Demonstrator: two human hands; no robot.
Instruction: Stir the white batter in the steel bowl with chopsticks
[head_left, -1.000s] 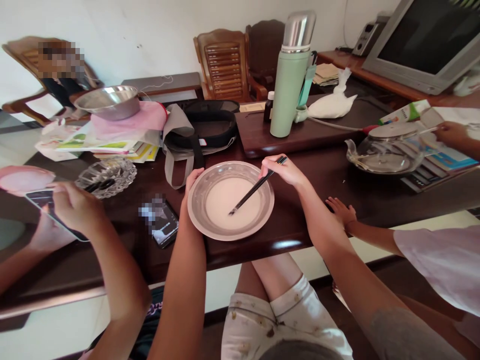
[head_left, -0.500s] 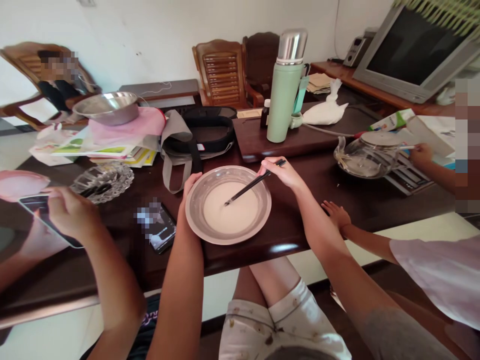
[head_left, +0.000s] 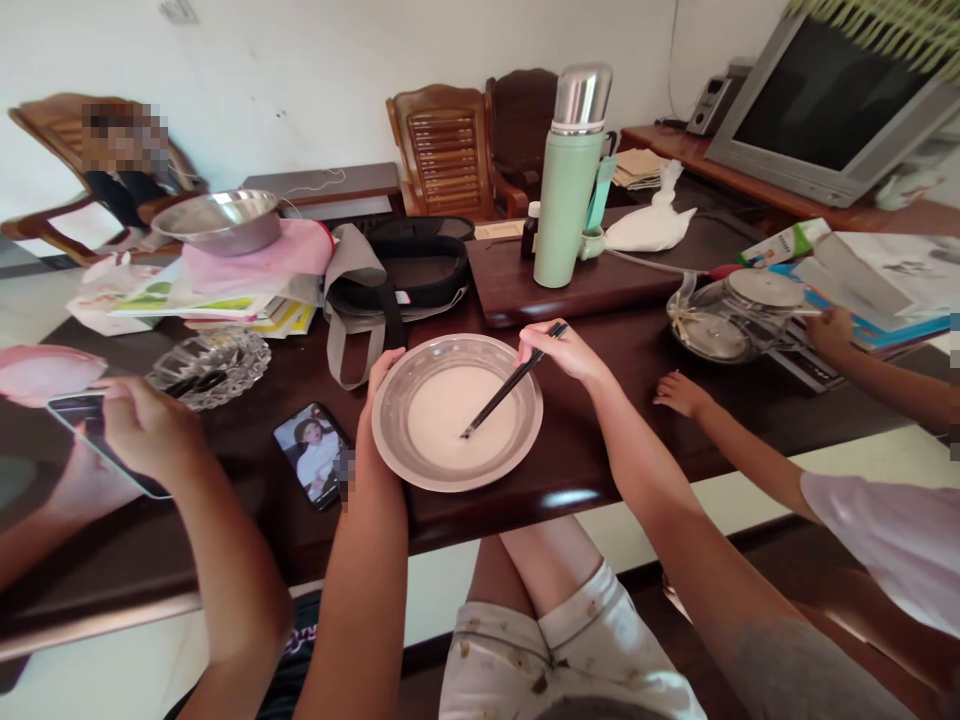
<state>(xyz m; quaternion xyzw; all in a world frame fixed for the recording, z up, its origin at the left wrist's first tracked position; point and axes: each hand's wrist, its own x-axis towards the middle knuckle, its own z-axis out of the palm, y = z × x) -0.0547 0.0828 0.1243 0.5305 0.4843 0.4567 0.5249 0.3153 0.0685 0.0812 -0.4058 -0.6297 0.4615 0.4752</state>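
Observation:
A steel bowl (head_left: 390,440) of white liquid sits near the front edge of a dark wooden table (head_left: 645,350). My left hand (head_left: 373,400) grips the bowl's left rim. My right hand (head_left: 564,350) is closed on a pair of black chopsticks (head_left: 510,385) whose tips dip into the liquid at the bowl's middle.
A phone (head_left: 311,465) lies left of the bowl. Another person at the left holds a phone (head_left: 90,425); a second person's hand (head_left: 679,393) rests on the table at the right. A green thermos (head_left: 566,200), glass ashtray (head_left: 214,365), grey bag (head_left: 397,265), glass teapot (head_left: 731,320) and books stand behind.
The chopstick tips have swept round in the liquid, left and then back toward the middle. The other person's hand at the right has shifted slightly on the table.

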